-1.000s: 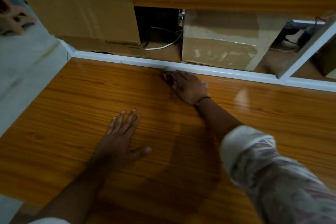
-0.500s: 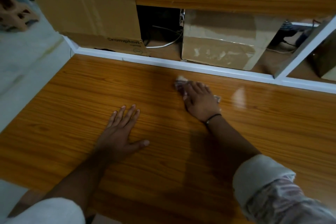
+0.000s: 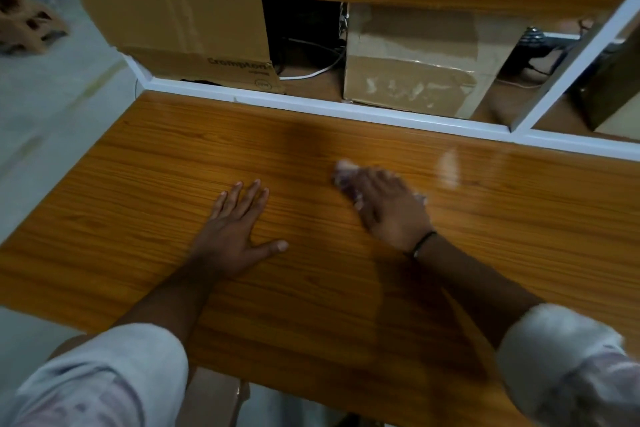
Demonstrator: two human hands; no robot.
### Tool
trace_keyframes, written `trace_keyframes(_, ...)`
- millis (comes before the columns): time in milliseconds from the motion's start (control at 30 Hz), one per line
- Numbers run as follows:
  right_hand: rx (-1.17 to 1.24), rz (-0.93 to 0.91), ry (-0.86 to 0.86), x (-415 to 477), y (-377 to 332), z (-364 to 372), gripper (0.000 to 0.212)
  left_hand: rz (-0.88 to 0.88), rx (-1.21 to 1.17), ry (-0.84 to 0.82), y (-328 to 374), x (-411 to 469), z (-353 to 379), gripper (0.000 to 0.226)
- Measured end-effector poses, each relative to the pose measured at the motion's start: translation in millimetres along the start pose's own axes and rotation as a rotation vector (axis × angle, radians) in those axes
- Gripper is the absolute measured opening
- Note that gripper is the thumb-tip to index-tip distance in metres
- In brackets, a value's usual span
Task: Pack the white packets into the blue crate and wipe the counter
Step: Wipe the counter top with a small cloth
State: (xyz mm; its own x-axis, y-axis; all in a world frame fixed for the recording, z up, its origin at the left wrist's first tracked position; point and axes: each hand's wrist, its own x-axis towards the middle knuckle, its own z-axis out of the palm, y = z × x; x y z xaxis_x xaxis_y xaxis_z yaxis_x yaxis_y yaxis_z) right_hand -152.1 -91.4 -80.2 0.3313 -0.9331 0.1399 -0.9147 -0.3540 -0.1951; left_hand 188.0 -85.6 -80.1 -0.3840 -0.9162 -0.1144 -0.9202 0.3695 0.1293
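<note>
The wooden surface [image 3: 145,191] is left bare except where the left hand [image 3: 235,236] and right hand [image 3: 391,211] are pressed. Beyond the white rim [image 3: 346,111], passage is blocked by two boxes [image 3: 412,69]; the gap between appears crossed by cables [image 3: 311,74].

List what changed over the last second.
The right hand dragged the cloth back from the white rim toward the person, across the counter. The left hand stayed flat on the counter; both boxes unmoved.
</note>
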Motion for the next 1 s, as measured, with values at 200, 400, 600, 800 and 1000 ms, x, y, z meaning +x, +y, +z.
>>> trace_keyframes(200, -0.008, -0.156, -0.085, -71.4, -42.5, 1.4, 0.054, -0.002, 0.013, -0.013, -0.1, -1.8, 0.7, 0.113)
trace_keyframes(400, -0.053, 0.323, 0.038, -78.3, -31.8, -0.4, 0.056, -0.023, 0.048, -0.007, 0.1, -2.9, 0.4, 0.114)
trace_keyframes(600, 0.022, -0.074, -0.136, -159.6, -135.6, 7.3, 0.056, -0.072, 0.044, 0.032, 9.1, -26.4, 10.0, 0.114)
trace_keyframes(800, -0.002, 0.431, 0.000, -162.6, -87.4, -1.6, 0.059, -0.044, 0.053, 0.022, 23.5, -64.7, 22.6, 0.118)
trace_keyframes(1000, -0.039, 0.397, -0.005, -192.0, -118.2, 2.0, 0.058, -0.057, -0.018, 0.027, 57.0, -87.5, 24.4, 0.123)
